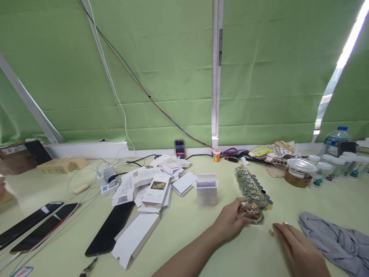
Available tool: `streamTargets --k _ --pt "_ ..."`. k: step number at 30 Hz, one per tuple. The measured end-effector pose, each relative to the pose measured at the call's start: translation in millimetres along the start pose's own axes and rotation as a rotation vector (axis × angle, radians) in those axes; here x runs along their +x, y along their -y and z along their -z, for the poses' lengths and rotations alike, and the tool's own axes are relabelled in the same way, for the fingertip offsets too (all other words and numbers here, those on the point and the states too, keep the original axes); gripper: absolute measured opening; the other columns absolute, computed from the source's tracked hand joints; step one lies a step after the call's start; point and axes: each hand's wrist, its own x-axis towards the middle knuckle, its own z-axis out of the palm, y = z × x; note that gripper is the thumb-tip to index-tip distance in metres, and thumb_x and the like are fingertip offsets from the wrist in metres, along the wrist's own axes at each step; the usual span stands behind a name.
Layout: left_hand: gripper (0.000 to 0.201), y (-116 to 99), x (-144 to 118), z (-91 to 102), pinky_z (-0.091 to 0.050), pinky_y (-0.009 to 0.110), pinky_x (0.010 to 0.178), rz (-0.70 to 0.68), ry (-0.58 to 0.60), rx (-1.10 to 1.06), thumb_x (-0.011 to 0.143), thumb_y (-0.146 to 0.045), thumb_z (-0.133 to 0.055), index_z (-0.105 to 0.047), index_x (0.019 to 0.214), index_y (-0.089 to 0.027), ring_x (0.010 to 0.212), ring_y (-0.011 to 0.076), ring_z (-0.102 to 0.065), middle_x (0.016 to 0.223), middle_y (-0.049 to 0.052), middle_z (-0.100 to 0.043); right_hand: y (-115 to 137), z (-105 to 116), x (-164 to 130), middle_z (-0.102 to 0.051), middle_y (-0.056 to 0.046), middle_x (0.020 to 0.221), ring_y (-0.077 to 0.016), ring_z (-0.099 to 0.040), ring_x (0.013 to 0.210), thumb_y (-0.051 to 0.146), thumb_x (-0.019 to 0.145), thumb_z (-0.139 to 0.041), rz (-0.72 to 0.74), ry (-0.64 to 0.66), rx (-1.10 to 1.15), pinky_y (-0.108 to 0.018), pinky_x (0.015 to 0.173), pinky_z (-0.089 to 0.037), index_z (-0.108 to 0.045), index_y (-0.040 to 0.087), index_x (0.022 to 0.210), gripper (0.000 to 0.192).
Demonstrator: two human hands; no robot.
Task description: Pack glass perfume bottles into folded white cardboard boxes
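My left hand (232, 219) is closed at the left edge of the nearest looped bundle (251, 214), a reddish, shiny coil with a gold-coloured bit on top. It is the front one in a row of similar clear, looped bundles (246, 182) running away from me, with small dark, silvery and yellow discs (263, 191) along their right side. Low on the right, my right hand (300, 248) has its fingers together, fingertips at a small round gold piece (271, 232). A second gold bit (285, 223) shows just behind those fingers; part of the grip is hidden.
Left of the hands stand an open white box (206, 191) and a heap of flattened cartons (155, 188). Phones (111, 229) and a power strip (108, 184) with cables lie farther left. On the right are grey cloth (336, 240), a lidded cup (300, 173) and small jars (319, 173).
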Motion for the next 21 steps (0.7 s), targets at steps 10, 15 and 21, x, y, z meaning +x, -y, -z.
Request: streamTargets --k 10,15,21 --pt "0.043 -1.9 -14.4 9.2 -0.046 0.031 0.089 -0.105 -0.074 0.047 0.079 -0.017 -0.058 -0.059 0.121 -0.022 0.099 0.0207 -0.060 0.111 0.005 -0.067 16.4 -1.5 12.2 -0.071 -0.005 0.083 -0.0148 -0.070 0.068 0.050 0.095 -0.026 -0.130 0.065 0.295 -0.018 0.054 -0.054 -0.069 0.021 0.086 0.053" --pt "0.047 1.6 -15.2 6.2 -0.047 0.030 0.086 -0.155 -0.078 0.141 0.080 -0.019 -0.057 -0.056 0.127 -0.025 0.092 0.0196 -0.062 0.103 0.006 -0.069 29.2 7.2 42.3 -0.074 -0.003 0.091 -0.0184 -0.071 0.077 0.050 0.083 -0.053 -0.545 0.035 0.704 -0.021 0.068 -0.057 -0.067 0.021 0.095 0.035" --pt "0.046 2.1 -15.7 5.5 -0.047 0.029 0.085 -0.164 -0.078 0.164 0.082 -0.020 -0.057 -0.055 0.127 -0.025 0.091 0.0190 -0.062 0.103 0.006 -0.068 42.4 5.1 63.8 -0.073 -0.005 0.092 -0.0216 -0.069 0.081 0.047 0.079 -0.057 -0.605 -0.004 0.819 -0.026 0.071 -0.057 -0.069 0.019 0.091 0.032"
